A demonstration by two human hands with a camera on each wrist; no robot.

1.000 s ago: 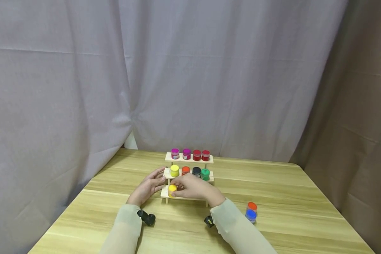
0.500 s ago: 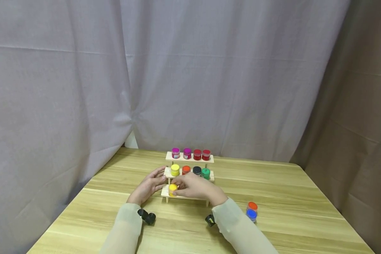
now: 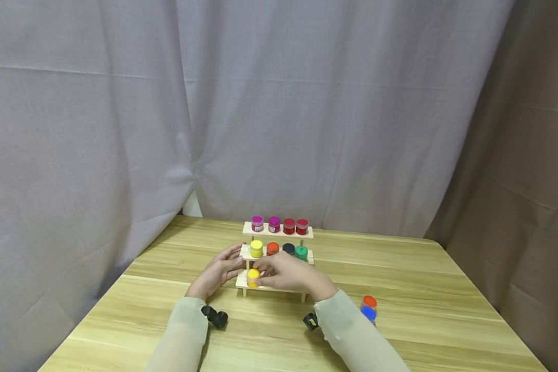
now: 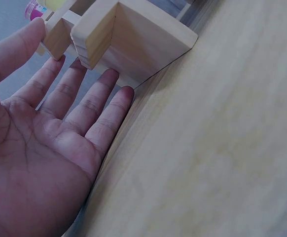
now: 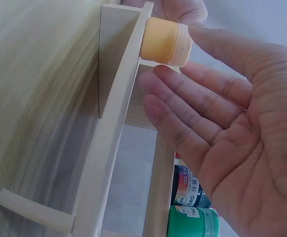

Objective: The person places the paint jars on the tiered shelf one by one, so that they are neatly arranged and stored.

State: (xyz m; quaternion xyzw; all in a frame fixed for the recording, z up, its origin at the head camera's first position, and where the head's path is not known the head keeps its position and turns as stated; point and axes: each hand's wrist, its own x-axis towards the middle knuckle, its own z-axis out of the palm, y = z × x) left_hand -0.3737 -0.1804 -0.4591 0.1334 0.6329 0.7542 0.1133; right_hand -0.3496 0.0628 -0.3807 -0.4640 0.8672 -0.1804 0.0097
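Observation:
A yellow-orange paint jar (image 3: 253, 278) stands upright at the left end of the lowest shelf of a small three-tier wooden rack (image 3: 279, 288). My right hand (image 3: 290, 274) is beside it, fingers loosely extended. In the right wrist view, the thumb tip and forefinger are at the lid of the jar (image 5: 162, 40); whether both touch it I cannot tell. My left hand (image 3: 217, 271) is spread at the rack's left side. The left wrist view shows its fingertips against the wooden end pieces (image 4: 96, 42), palm bare.
On the middle shelf are yellow (image 3: 256, 249), orange-red (image 3: 272, 248), black (image 3: 288, 248) and green (image 3: 300, 252) jars. Two magenta jars (image 3: 274, 224) and two red jars (image 3: 289, 226) line the top shelf. Orange-red (image 3: 369, 301) and blue (image 3: 368, 313) jars stand on the table at right.
My right hand has shifted slightly right, and its thumb has drawn back from the front of the yellow-orange jar. That jar stays on the shelf. The left hand keeps its place.

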